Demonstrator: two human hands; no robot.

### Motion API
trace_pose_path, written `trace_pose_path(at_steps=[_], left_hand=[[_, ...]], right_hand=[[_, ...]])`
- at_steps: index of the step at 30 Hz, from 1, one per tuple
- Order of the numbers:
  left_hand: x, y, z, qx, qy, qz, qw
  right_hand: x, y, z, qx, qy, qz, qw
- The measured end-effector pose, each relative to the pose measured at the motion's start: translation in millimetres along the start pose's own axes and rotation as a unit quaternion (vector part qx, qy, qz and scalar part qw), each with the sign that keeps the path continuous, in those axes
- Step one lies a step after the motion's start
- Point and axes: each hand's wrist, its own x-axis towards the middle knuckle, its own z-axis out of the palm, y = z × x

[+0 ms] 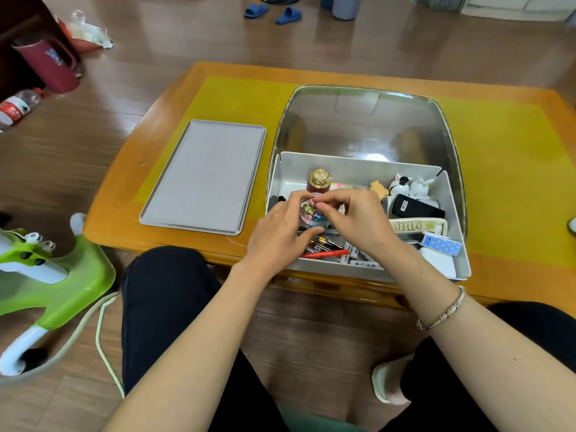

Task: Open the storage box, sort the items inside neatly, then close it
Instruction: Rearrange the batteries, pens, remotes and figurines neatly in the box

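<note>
I count one open storage box (455,213) on the right of the frame, one grey tray (202,176) left of it, and two hands. Inside the box I see two white toy animals (411,185), one red pen (327,254) and one small clear tub (313,213). At the top I count two blue slippers (272,13).

Tray (202,179) left of open storage box (458,219), both on table (174,98).

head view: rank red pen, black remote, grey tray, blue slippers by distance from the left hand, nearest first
From the left hand:
1. Red pen, in the box just below the hand.
2. Black remote, right side of the box.
3. Grey tray, on the table left of the box.
4. Blue slippers, on the far floor.
</note>
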Motion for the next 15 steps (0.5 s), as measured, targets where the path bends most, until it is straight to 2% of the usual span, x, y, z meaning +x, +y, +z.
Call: trace_pose_path(at_steps=[6,12,15], left_hand=[[1,1,0,-0.009,0.000,-0.021,1.000],[0,1,0,0.019,-0.001,-0.003,1.000],[0,2,-1,0.027,0.004,0.016,0.999]], right_hand=[[-6,3,-11,0.005,0.063,-0.056,0.996],[-10,9,-13,-0.052,-0.036,-0.048,0.997],[-11,5,-14,-0.044,-0.052,-0.063,0.996]])
